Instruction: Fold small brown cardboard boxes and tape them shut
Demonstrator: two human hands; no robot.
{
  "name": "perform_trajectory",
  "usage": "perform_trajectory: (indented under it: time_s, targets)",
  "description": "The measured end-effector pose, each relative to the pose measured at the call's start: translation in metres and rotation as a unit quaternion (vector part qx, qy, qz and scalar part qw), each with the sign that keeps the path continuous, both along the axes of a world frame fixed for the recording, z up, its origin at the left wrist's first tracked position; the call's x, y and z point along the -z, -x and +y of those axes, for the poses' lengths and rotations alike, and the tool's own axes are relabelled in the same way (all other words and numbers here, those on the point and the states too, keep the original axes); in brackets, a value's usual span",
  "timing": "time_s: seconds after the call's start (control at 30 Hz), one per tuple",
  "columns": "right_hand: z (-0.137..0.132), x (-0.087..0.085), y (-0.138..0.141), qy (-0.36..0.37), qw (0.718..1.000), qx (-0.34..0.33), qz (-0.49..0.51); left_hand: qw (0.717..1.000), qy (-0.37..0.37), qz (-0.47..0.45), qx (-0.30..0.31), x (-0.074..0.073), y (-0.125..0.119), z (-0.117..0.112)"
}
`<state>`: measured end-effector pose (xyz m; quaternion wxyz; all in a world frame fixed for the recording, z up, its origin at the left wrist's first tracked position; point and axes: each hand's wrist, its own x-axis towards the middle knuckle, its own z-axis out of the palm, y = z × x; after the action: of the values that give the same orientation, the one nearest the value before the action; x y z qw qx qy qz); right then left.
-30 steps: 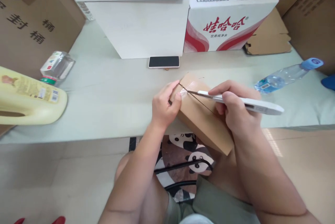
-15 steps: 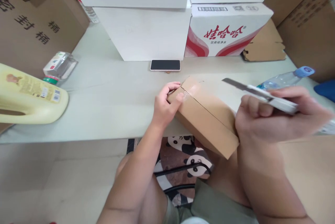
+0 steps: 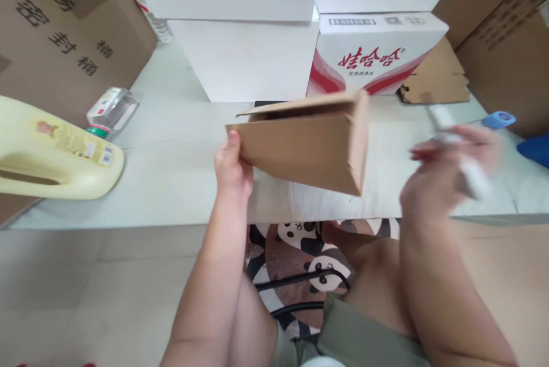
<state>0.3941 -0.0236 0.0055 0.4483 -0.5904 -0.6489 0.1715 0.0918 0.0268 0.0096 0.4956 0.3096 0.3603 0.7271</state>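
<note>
Head view: carton [image 3: 300, 152] sat mid-frame, tilted above table [image 3: 171, 184], dark gap showing along top; contact with table could not be told. Left hand [image 3: 234, 170] gripped carton's left end, thumb on near face, probably to bear weight one-handed and leave other hand for tool. Right hand [image 3: 446, 170], blurred at right of frame, had fingers wrapped round white tool [image 3: 474, 178], well apart from carton, likely for clearance. Phone [image 3: 268, 103] lay partly hidden behind carton. Jug [image 3: 98, 167] occupied left edge, seemingly set aside for room.
</note>
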Motion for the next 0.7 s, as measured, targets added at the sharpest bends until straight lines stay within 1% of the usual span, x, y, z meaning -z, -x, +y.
perform_trajectory:
  time_s: [0.03,0.1,0.2,0.23,0.27,0.33,0.37,0.4,0.43,0.47,0.53,0.57,0.63,0.7]
  targets:
    - [0.008,0.008,0.003,0.008,1.0,0.002,-0.029,0.999,0.011,-0.039,-0.018,0.001,0.004,0.003]
    - [0.022,0.023,0.01,0.03,0.997,0.014,-0.075,0.993,0.048,-0.104,-0.034,0.005,0.011,0.009]
    - [0.035,0.044,0.024,0.064,0.988,0.063,-0.127,0.975,0.144,-0.167,-0.033,0.01,0.014,0.012]
    - [0.036,0.049,0.029,0.061,0.987,0.06,-0.134,0.967,0.178,-0.178,-0.025,0.011,0.013,0.012]
    - [0.036,0.051,0.035,0.047,0.99,0.036,-0.13,0.96,0.209,-0.184,-0.014,0.011,0.011,0.012]
    - [0.033,0.053,0.047,-0.008,0.995,-0.059,-0.084,0.949,0.254,-0.188,0.0,0.011,0.007,0.011]
    - [0.029,0.051,0.053,-0.036,0.992,-0.108,-0.05,0.946,0.264,-0.189,-0.002,0.01,0.004,0.011]
    - [0.025,0.05,0.057,-0.056,0.989,-0.137,-0.019,0.944,0.268,-0.193,-0.012,0.009,0.002,0.011]
    - [0.021,0.048,0.061,-0.066,0.987,-0.145,0.005,0.943,0.267,-0.198,-0.024,0.007,0.0,0.011]
    - [0.017,0.046,0.064,-0.068,0.988,-0.137,0.019,0.942,0.264,-0.202,-0.036,0.006,-0.001,0.011]
    - [0.011,0.045,0.066,-0.062,0.991,-0.117,0.024,0.941,0.267,-0.206,-0.042,0.005,-0.001,0.012]
    - [0.009,0.045,0.066,-0.057,0.991,-0.12,0.019,0.939,0.274,-0.203,-0.041,0.005,-0.001,0.013]
    - [0.006,0.047,0.065,-0.046,0.987,-0.157,0.007,0.937,0.293,-0.184,-0.044,0.007,-0.001,0.013]
    - [0.005,0.051,0.065,-0.032,0.981,-0.191,0.022,0.939,0.299,-0.148,-0.078,0.009,-0.003,0.013]
